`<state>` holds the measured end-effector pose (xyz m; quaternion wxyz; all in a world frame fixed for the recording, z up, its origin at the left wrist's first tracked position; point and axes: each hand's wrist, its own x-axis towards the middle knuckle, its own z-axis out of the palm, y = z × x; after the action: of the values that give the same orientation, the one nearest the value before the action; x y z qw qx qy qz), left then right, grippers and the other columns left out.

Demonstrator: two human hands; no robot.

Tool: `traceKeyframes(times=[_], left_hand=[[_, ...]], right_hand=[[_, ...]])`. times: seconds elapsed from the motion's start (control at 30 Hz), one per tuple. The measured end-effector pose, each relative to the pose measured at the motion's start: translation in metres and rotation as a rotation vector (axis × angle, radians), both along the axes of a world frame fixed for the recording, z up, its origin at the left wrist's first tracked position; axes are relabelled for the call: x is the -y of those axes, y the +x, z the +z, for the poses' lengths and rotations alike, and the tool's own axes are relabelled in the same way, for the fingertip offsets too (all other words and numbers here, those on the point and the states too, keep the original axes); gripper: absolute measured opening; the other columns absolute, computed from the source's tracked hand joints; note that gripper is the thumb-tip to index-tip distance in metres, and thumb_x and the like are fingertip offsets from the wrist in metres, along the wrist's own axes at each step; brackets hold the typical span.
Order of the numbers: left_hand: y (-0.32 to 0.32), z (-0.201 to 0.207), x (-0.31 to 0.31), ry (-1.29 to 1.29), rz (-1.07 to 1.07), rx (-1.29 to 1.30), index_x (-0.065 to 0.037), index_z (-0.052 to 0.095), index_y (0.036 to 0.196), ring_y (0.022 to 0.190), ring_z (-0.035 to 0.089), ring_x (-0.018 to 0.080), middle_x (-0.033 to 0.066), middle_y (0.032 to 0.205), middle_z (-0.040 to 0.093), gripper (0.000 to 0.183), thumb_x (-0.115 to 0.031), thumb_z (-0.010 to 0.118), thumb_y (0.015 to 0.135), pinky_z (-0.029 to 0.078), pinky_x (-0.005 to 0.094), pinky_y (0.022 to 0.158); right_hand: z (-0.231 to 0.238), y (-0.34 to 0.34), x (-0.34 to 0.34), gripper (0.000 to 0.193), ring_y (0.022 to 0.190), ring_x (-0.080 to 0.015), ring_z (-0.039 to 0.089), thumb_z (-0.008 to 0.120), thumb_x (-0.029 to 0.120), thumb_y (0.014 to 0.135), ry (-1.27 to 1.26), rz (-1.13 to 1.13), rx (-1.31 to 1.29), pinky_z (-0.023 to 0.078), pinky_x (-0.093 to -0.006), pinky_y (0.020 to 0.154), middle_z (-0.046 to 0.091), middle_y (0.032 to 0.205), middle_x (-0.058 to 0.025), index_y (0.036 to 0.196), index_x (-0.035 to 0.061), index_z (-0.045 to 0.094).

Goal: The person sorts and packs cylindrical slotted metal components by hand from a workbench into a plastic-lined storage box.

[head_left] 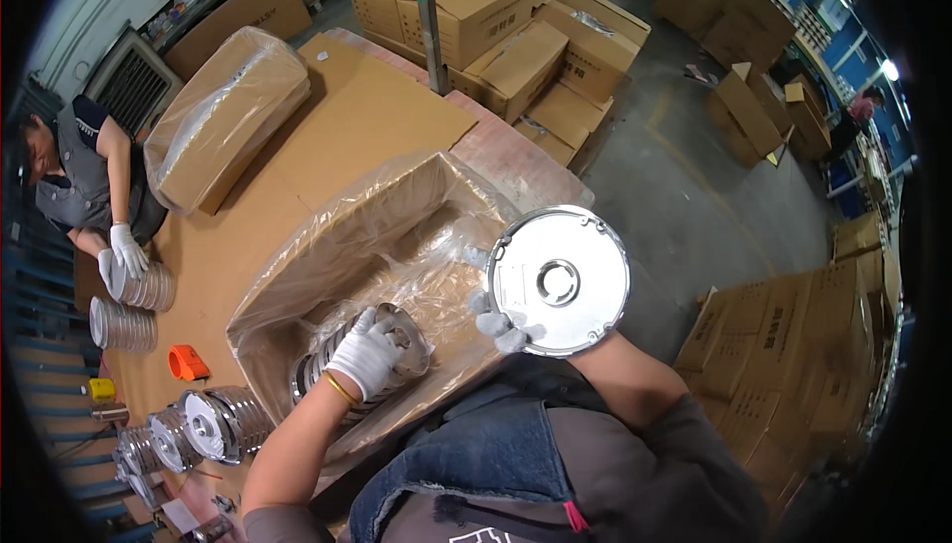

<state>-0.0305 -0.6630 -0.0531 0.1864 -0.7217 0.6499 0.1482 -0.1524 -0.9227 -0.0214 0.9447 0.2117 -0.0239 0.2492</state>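
Note:
My right hand (pixel 503 326), in a glove with grey fingers, holds up a shiny round metal disc (pixel 585 295) by its left edge. The disc has a ringed hole in its middle and small lugs near its rim. My left hand (pixel 367 357), in a white glove, reaches into a cardboard box (pixel 260 297) lined with clear plastic. Its fingers curl over the top edge of the end metal disc (pixel 409 337) in a row standing on edge there. The palm hides part of that row.
More stacked discs (pixel 203 426) lie left of the box, near an orange tape dispenser (pixel 186 362). At the far left a co-worker's gloved hands (pixel 127 247) rest on another disc stack (pixel 144 285). A second lined box (pixel 233 117) stands behind; cartons (pixel 476 7) sit beyond a metal post (pixel 428 22).

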Motion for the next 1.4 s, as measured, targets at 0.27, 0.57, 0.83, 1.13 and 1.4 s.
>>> traceKeyframes(times=[0.27,0.57,0.83,1.13,1.4], left_hand=[[0.014,0.009,-0.005,-0.406,0.447,-0.499,-0.015,0.067,0.076,0.079,0.061,0.0263,0.0075,0.079,0.065,0.010,-0.013,0.069,0.067,0.038,0.0413,0.095],[-0.023,0.046,0.000,-1.613,1.555,-1.875,-0.002,0.055,0.111,0.099,0.059,0.0204,0.0089,0.108,0.062,0.039,-0.035,0.057,0.090,0.047,0.0360,0.089],[-0.028,0.047,0.021,-1.659,1.398,-2.418,-0.001,0.043,0.130,0.122,0.046,0.0278,0.0134,0.131,0.050,0.058,-0.039,0.054,0.089,0.037,0.0430,0.103],[-0.036,0.061,0.059,-1.437,1.595,-1.410,0.000,0.057,0.089,0.077,0.056,0.0072,0.0035,0.083,0.063,0.014,-0.014,0.062,0.087,0.044,0.0210,0.067],[0.029,-0.011,0.115,-1.242,1.666,-1.185,-0.002,0.061,0.084,0.067,0.048,0.0065,-0.0007,0.075,0.059,0.020,-0.021,0.062,0.088,0.040,0.0221,0.060]], right_hand=[[-0.006,0.018,0.035,0.069,0.083,-0.0307,0.045,0.048,0.057,0.082,-0.313,0.016,-0.100,0.043,-0.0372,0.064,0.049,0.116,-0.0258,0.135,0.0132,0.041],[0.006,0.017,0.038,0.064,0.091,-0.0333,0.048,0.043,0.057,0.086,-0.477,-0.083,-0.182,0.042,-0.0395,0.071,0.049,0.118,-0.0236,0.135,0.0154,0.041],[0.014,0.019,0.021,0.067,0.093,-0.0339,0.050,0.043,0.056,0.088,-0.647,-0.110,-0.204,0.043,-0.0452,0.073,0.050,0.111,-0.0216,0.137,0.0109,0.038],[-0.020,0.061,-0.025,0.053,0.112,-0.0287,0.052,0.043,0.052,0.091,-0.905,0.092,-0.452,0.040,-0.0540,0.094,0.053,0.124,-0.0111,0.130,0.0160,0.045],[-0.065,0.120,-0.036,0.055,0.099,-0.0236,0.061,0.036,0.057,0.092,-1.083,0.107,-0.750,0.047,-0.0414,0.089,0.061,0.115,-0.0058,0.123,0.0155,0.053]])
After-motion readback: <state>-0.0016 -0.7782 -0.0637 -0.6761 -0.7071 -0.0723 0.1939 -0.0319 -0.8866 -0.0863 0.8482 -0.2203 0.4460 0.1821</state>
